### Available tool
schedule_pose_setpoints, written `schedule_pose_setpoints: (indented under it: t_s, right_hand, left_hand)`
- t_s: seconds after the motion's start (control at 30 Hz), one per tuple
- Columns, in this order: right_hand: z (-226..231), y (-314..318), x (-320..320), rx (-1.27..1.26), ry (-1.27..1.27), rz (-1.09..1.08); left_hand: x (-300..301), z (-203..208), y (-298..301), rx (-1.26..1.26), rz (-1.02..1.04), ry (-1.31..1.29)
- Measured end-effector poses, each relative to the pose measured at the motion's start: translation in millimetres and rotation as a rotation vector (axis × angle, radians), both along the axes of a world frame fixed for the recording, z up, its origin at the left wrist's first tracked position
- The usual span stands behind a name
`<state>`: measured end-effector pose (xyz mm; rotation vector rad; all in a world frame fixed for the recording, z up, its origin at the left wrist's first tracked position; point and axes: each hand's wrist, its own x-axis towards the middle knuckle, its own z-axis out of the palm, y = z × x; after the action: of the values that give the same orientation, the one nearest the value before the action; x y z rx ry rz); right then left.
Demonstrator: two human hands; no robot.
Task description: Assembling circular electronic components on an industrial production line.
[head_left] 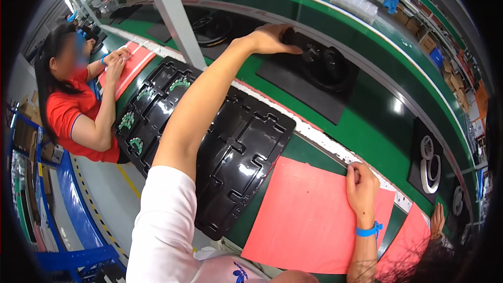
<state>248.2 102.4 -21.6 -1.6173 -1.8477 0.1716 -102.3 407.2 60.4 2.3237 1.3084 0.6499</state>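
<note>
My left arm stretches across the black trays to the conveyor. There my left hand closes its thumb and fingers on the end of a glossy black plastic part, which has rounded pieces and lies on a dark foam pad. Shadow hides much of the part's outline. My right hand rests at the far edge of a pink mat, its fingers curled in and no object showing in them. A blue band circles that wrist.
Black moulded trays sit left of the mat, some holding green circuit boards. A metal post rises behind them. White ring-shaped parts lie on the belt at right. A co-worker in red works at left; another person's hand is at right.
</note>
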Motion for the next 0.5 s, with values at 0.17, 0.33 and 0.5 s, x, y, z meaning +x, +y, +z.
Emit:
schedule_pose_setpoints:
  t_s: [0.17, 0.33, 0.5]
  right_hand:
    - [3, 0, 4, -0.027, -0.008, 0.015]
    - [-1, 2, 1, -0.017, -0.004, -0.03]
    - [1, 0, -1, -0.011, -0.042, -0.02]
  left_hand:
    - [5, -15, 20, 0.119, -0.103, -0.009]
    - [4, -19, 16, 0.119, -0.055, 0.026]
    - [16, -28, 32, 0.163, 0.087, -0.097]
